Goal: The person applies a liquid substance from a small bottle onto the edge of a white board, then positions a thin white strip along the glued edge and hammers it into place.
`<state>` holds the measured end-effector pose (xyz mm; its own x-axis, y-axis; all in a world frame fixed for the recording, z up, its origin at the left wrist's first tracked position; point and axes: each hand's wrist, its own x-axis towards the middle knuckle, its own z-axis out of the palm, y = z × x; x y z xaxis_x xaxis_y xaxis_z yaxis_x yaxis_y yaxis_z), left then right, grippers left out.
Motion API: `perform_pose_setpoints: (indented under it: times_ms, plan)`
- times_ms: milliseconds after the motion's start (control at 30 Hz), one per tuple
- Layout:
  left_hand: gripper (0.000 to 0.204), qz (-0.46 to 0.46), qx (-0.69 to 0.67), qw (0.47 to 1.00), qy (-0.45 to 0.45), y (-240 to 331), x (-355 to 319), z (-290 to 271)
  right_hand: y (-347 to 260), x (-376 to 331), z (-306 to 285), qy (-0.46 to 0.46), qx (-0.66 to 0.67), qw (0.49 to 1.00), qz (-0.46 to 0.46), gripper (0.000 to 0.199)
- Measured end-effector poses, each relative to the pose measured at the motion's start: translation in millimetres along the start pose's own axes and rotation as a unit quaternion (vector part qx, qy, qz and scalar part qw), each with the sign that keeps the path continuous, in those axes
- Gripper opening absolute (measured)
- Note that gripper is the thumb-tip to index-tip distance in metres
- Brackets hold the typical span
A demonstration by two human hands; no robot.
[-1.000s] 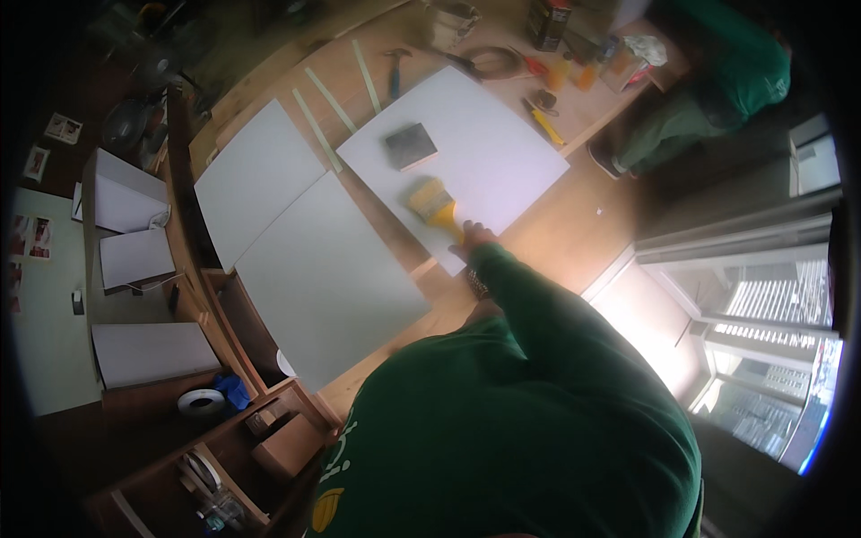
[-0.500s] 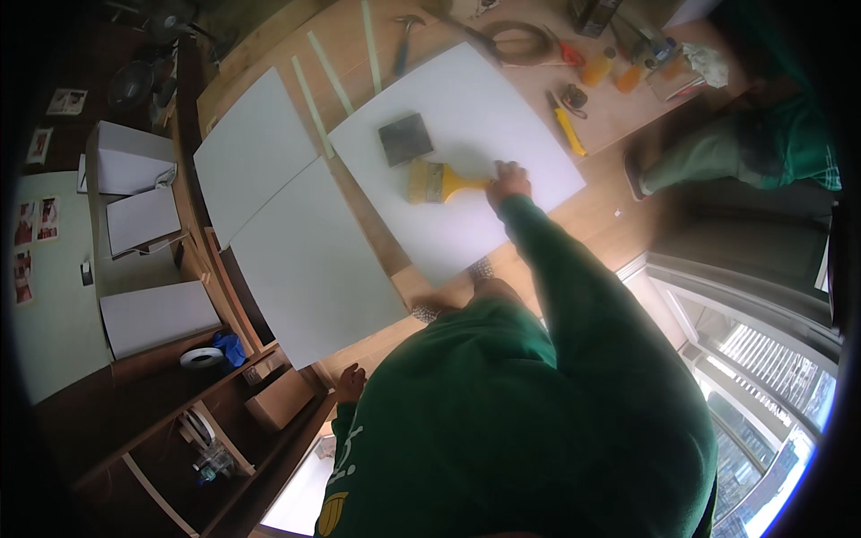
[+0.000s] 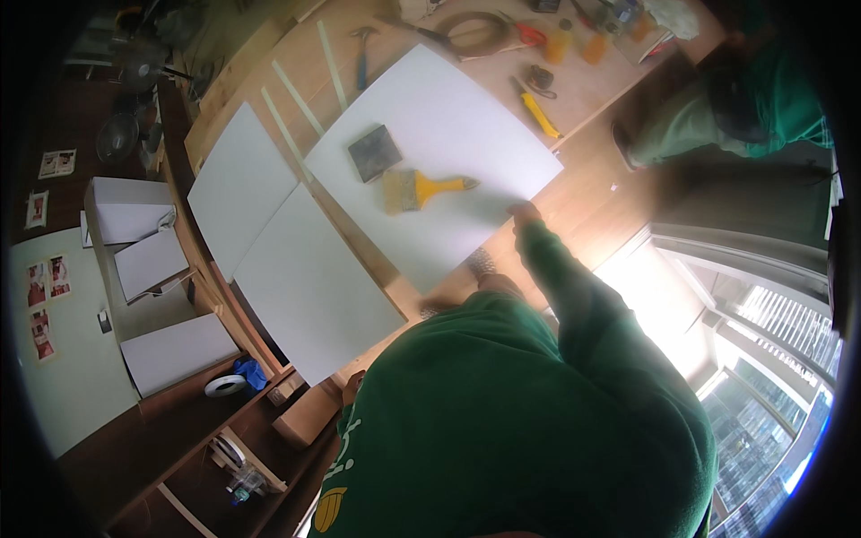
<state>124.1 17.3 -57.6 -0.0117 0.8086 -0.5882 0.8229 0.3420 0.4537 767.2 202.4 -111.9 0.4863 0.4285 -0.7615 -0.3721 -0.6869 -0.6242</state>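
The right hand pinches the white panel's near edge, the yellow-handled brush lying idle beyond; painting looks unstarted.

Bare room across the near half of the white board; blocked mid-board by a yellow-handled brush and dark sanding block. Cluttered beyond with hammer and yellow knife.

The head camera is looking steeply down from above the person's green-clad shoulders, facing the white panel on the wooden floor, fairly far off; only this view is showing.
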Motion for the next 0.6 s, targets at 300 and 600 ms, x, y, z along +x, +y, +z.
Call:
perform_pose_setpoints:
  times_ms: [300, 600]
  plan:
    - [0.040, -0.032, -0.050, 0.998, -0.009, 25.6, -8.2, -16.8, -10.3, -18.1, 7.9, -0.016, 0.023, 0.999, -0.034, 0.042]
    - [0.040, -0.035, -0.045, 0.998, -0.034, 26.8, -12.7, -8.9, 4.4, -20.3, 4.6, -0.048, -0.061, 0.997, -0.015, 0.060]
